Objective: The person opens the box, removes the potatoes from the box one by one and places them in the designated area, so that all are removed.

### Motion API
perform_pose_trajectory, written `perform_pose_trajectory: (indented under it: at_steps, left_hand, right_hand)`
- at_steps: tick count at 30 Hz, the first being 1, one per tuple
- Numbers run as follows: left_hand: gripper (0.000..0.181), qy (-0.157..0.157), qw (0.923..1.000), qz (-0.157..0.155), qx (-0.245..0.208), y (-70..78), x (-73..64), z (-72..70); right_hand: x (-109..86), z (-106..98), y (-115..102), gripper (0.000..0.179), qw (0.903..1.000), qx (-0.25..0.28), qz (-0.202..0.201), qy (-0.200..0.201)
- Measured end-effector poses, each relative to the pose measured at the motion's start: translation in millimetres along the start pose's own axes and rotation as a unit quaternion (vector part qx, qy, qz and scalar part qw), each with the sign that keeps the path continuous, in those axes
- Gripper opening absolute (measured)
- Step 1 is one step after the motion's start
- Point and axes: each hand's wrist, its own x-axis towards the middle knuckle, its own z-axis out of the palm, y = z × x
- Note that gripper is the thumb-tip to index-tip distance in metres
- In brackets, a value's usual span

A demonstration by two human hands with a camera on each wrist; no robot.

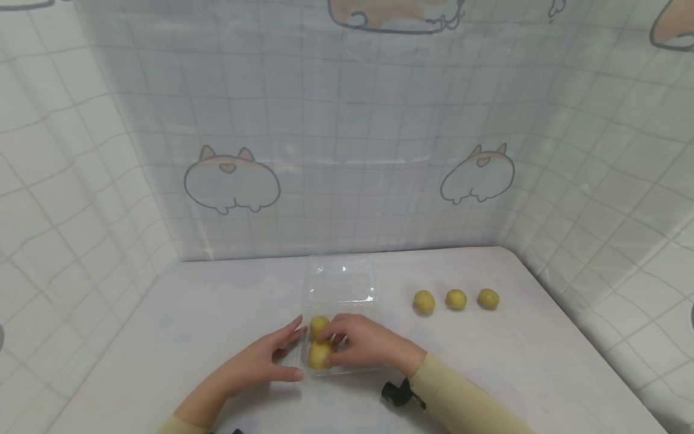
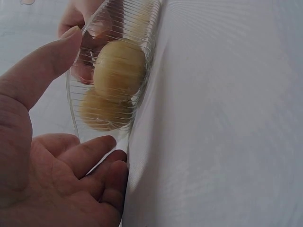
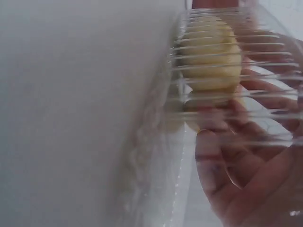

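Note:
A clear plastic clamshell box (image 1: 349, 369) lies on the table with its lid (image 1: 341, 280) folded back, away from me. Two small yellow potatoes sit along its left side, a far one (image 1: 318, 325) and a near one (image 1: 318, 355). My right hand (image 1: 362, 340) reaches into the box from the right, thumb and fingers curled at the near potato. On the left, my left hand (image 1: 262, 360) spreads thumb and fingers beside the box wall. In the left wrist view its thumb tip (image 2: 72, 35) is right at the rim, and both potatoes show through the ribbed plastic.
Three more potatoes stand in a row right of the box: a left one (image 1: 424, 302), a middle one (image 1: 456, 299) and a right one (image 1: 488, 299). A black piece (image 1: 397, 393) shows by the right sleeve. Patterned curtains (image 1: 347, 199) enclose the table's back and sides.

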Motion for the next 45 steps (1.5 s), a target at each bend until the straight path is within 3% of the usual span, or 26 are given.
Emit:
perform_pose_trajectory:
  at_steps: [22, 45]
  left_hand:
    - [0.099, 0.001, 0.9998, -0.020, 0.002, 2.8, -1.7, -0.2]
    - [0.099, -0.003, 0.9999, -0.016, -0.003, 2.4, -0.8, -0.1]
  right_hand:
    - [-0.1, 2.9, -5.1, 0.044, 0.9995, -0.029, 0.003, -0.009]
    - [2.9, 1.3, -2.9, 0.048, 0.9985, -0.049, -0.003, -0.026]
